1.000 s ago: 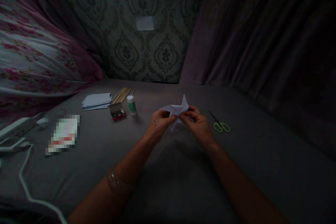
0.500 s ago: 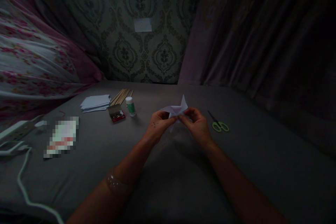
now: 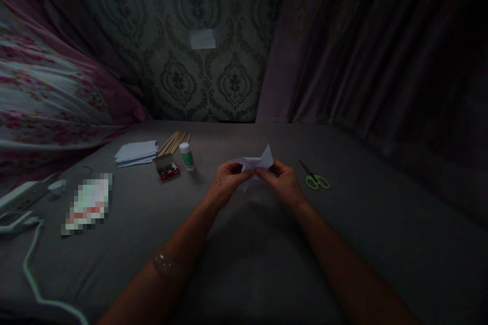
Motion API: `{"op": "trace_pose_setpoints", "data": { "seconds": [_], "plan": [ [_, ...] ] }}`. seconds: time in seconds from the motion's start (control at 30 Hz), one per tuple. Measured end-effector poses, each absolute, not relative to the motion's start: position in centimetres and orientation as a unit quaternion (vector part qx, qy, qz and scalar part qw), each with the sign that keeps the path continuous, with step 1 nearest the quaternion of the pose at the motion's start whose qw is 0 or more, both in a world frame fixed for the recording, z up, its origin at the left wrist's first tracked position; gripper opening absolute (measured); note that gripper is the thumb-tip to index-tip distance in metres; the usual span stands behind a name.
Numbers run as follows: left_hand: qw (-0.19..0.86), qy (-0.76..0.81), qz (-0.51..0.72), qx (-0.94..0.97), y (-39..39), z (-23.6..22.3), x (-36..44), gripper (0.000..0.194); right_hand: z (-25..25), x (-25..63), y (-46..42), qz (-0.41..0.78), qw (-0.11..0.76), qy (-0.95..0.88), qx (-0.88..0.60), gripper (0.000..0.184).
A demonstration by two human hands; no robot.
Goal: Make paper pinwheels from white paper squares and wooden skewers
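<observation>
A folded white paper pinwheel (image 3: 252,163) is held up between my two hands, above the grey cloth. On its left side my left hand (image 3: 227,179) is closed, with the thumb pressed near the centre. My right hand (image 3: 281,179) pinches the right side, and its thumb meets the centre too. One pointed paper blade sticks up by the right fingers, and another tip hangs below the left thumb. Whatever lies under the thumbs is hidden. Green-handled scissors (image 3: 316,182) lie to the right of my right hand.
Left of my hands are a glue stick (image 3: 187,157), a small open box of metal pieces (image 3: 166,170), wooden sticks (image 3: 172,143) and a stack of white paper (image 3: 136,152). A blurred packet (image 3: 89,203), a power strip (image 3: 26,194) and a white cable (image 3: 33,279) lie farther left.
The pinwheel has tilted slightly in my hands, and my right thumb has shifted left toward the left thumb. The whole view has moved a little; the things on the cloth stay put.
</observation>
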State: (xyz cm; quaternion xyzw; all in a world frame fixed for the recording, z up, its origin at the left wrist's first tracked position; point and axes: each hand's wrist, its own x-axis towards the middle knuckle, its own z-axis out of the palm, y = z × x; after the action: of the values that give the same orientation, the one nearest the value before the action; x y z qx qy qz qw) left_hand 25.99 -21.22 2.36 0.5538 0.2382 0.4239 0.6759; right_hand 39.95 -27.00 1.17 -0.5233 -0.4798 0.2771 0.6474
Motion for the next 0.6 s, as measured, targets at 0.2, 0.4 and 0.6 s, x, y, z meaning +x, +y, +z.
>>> {"op": "trace_pose_setpoints", "data": {
  "seconds": [0.2, 0.4, 0.6],
  "plan": [
    [0.681, 0.265, 0.394, 0.557, -20.9, 2.0, 25.8, 0.028, 0.9, 40.0, -26.9, 0.310, 0.630, -0.472, -0.533, 0.029],
    [0.691, 0.288, 0.377, 0.545, -20.5, 1.5, 25.8, 0.031, -0.1, 40.3, -26.5, 0.316, 0.618, -0.466, -0.549, 0.029],
    [0.703, 0.304, 0.358, 0.534, -20.3, 1.1, 25.8, 0.028, -0.7, 40.3, -26.3, 0.340, 0.615, -0.454, -0.548, 0.033]
  ]
}}
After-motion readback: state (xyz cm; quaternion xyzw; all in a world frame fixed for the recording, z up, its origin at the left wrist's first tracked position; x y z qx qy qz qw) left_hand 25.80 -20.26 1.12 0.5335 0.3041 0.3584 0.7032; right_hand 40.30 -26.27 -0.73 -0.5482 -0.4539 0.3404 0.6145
